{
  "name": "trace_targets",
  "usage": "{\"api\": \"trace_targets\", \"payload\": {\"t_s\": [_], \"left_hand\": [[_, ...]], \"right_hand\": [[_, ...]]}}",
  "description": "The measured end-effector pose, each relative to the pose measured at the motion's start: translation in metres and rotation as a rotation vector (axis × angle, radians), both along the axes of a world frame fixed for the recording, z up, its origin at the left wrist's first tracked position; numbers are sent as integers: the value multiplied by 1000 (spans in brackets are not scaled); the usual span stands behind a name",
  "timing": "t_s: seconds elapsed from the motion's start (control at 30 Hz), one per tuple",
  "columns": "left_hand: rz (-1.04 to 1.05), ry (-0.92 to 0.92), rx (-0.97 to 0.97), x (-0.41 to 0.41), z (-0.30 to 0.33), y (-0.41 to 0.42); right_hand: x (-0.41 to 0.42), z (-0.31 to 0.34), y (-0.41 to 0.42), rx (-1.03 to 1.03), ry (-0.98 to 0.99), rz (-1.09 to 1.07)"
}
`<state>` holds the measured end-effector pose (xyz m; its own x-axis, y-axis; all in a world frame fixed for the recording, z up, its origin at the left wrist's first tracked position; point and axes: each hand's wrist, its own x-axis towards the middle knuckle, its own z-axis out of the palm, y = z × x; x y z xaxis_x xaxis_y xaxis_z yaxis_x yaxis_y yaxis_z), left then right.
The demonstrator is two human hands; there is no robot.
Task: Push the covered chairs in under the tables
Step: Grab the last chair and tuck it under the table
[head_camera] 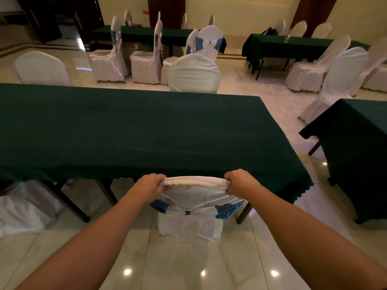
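A white-covered chair point(193, 206) with a blue sash tied across its back stands directly below me, its top edge against the near edge of a long table in a dark green cloth point(129, 130). The chair's seat is hidden under the tablecloth. My left hand point(149, 185) is shut on the left top corner of the chair back. On the right top corner my right hand point(240, 182) is shut in the same way. Another covered chair point(23, 208) shows at the far left under the same table.
Two white chair backs point(193, 73) point(43, 69) rise behind the table's far edge. A second green table point(356, 147) stands close on the right, with a covered chair point(337, 80) beyond it. More green tables and several covered chairs fill the back of the room. The floor is glossy tile.
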<state>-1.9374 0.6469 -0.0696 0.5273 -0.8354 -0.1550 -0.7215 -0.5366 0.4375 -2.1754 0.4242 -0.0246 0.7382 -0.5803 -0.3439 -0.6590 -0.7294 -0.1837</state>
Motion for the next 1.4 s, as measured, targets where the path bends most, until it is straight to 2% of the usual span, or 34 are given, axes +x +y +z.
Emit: {"api": "trace_targets", "payload": {"t_s": [0.77,1.07,1.4], "left_hand": [[37,12,-30,-7,-16,0],[-38,-88,-33,-21,-22,-7],[-41,-42,-34,-14,-20,-6]], "right_hand": [[-12,-3,5,56,-24,-68],[-28,7,-5,21,14,-16],[-28,10,-4,7,5,-13]]}}
